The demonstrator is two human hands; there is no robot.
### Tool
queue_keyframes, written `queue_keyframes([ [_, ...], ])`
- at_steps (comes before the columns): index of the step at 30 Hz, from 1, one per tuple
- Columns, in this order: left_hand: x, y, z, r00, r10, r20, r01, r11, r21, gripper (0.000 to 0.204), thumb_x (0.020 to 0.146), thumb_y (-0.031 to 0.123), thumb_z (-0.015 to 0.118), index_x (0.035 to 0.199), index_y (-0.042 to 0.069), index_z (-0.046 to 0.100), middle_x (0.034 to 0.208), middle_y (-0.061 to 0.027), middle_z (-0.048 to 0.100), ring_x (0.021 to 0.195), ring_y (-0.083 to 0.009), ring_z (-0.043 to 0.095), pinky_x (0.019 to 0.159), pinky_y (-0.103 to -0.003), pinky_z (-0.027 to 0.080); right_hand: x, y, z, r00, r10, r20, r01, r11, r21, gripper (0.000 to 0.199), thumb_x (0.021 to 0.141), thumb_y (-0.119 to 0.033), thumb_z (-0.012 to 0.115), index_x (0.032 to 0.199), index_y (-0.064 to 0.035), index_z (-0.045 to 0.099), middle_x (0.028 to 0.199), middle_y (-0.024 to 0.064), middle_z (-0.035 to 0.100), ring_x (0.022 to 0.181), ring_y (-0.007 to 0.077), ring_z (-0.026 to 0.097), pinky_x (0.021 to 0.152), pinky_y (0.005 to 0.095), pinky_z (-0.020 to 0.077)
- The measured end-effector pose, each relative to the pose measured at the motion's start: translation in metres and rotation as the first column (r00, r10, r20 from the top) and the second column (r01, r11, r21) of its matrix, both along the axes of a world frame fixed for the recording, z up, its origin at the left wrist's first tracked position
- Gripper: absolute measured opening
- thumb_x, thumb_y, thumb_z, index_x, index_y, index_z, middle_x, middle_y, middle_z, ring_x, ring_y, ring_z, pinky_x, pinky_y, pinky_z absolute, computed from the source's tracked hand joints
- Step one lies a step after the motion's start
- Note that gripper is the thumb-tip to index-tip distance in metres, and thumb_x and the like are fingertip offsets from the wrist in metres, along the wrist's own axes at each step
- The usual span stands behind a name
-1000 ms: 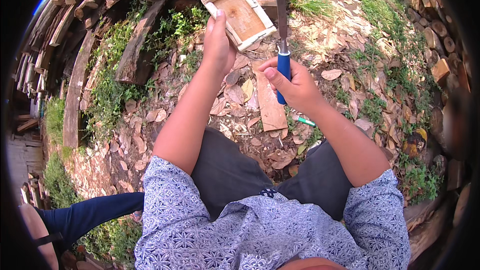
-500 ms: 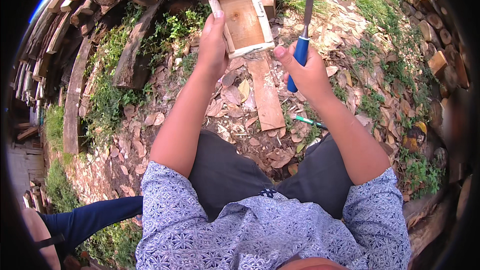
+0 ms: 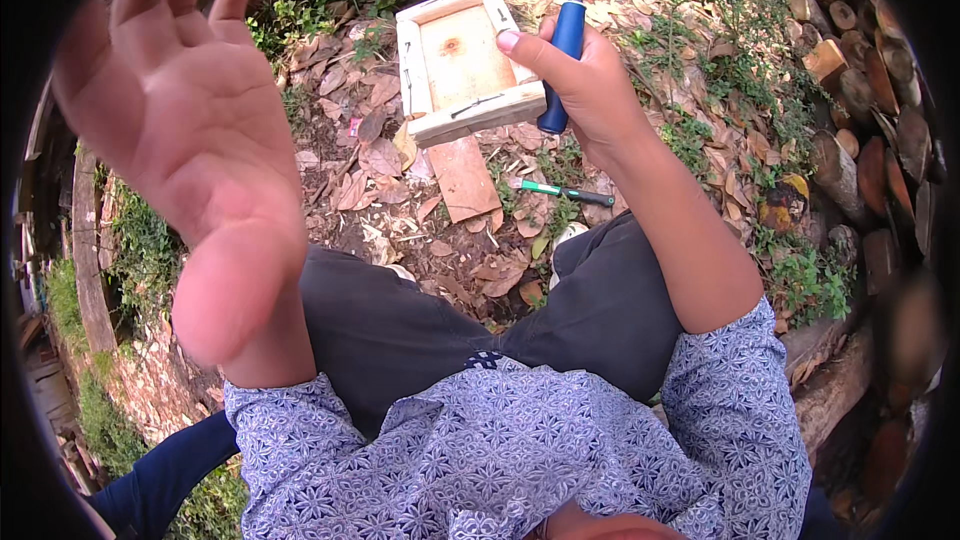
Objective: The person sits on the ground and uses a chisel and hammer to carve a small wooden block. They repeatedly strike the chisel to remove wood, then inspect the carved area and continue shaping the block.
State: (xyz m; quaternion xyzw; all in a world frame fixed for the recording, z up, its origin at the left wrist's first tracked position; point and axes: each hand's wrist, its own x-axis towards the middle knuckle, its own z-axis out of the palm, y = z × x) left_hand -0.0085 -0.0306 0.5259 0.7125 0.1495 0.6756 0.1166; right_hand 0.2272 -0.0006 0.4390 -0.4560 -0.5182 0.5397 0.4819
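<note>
My left hand (image 3: 200,105) is raised close to the view on the left, palm showing and fingers spread, with nothing in it. In my right hand (image 3: 598,90) is a chisel with a blue handle (image 3: 568,45), its metal blade pointing up. The thumb of that hand also presses on the rim of a shallow wooden box (image 3: 412,65), which hangs tilted beside the chisel. Pale strips form its sides, with dark nail-like pieces along their tops, and a knot marks its floor. My right fingers behind the box and handle are partly hidden.
A flat wooden board (image 3: 465,180) lies on the leaf-covered ground beneath the box. To its right is a slim green and black tool (image 3: 562,191). Stacked logs (image 3: 850,80) line the right side. Another person's dark-blue sleeve or trouser leg (image 3: 165,470) shows at lower left.
My left hand has let go of the box and risen, open, toward the view. The box now hangs from my right hand with the chisel, slightly lower and turned.
</note>
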Motion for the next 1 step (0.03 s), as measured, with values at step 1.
queue_keyframes([
  [1,-0.0147,-0.0157,0.0121,0.985,-0.132,0.114,0.118,0.985,0.124,0.121,0.075,0.097,0.045,0.166,0.024,0.011,0.17,-0.0226,0.011,0.155,-0.0412,0.02,0.121,-0.06,0.026,-0.0042,-0.0021,0.0029,1.0,0.02,0.01,-0.02,1.0,-0.015,0.037,0.086,-0.033,0.084,0.093,-0.0126,0.053,0.085,-0.004,0.051,0.075,0.0046,0.051,0.068,0.0228,0.0429],
])
